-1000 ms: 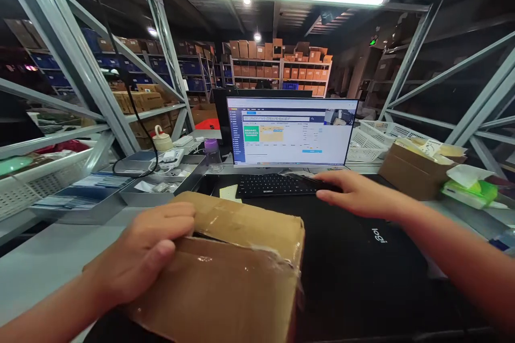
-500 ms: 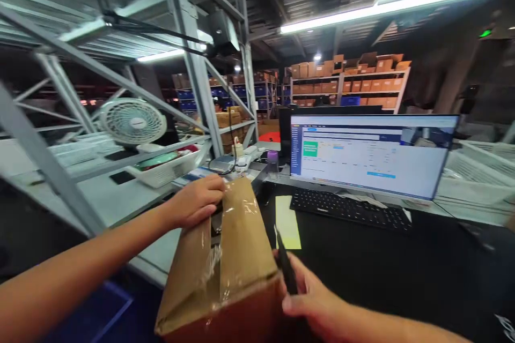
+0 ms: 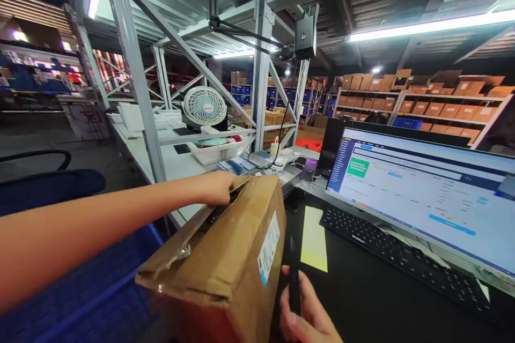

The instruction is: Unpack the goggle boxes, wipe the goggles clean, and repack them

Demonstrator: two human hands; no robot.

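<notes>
- The cardboard box (image 3: 225, 262) stood at the near left end of the black desk (image 3: 362, 289), just ahead of us. It was tipped up on one edge, with its white label (image 3: 268, 249) facing right.
- The left hand (image 3: 219, 187) was curled over the box's far top edge, and we judged that this hold kept the box tilted. Its fingertips went under a loose flap, so we could not tell how firm the grip was.
- The right hand (image 3: 309, 319) was just beside the labelled side, fingers closed around a slim black tool (image 3: 293, 284) held upright. The bottom of the view cut off most of the hand, and we could not make out what the tool was.
- A yellow paper slip (image 3: 314, 238) lay flat between the box and the keyboard (image 3: 402, 252).
- Behind the keyboard, the lit monitor (image 3: 422, 193) ran off the right side, its text too small to read.
- Farther left, a small fan (image 3: 204, 109) and a white basket (image 3: 213, 154) sat on metal shelving.
</notes>
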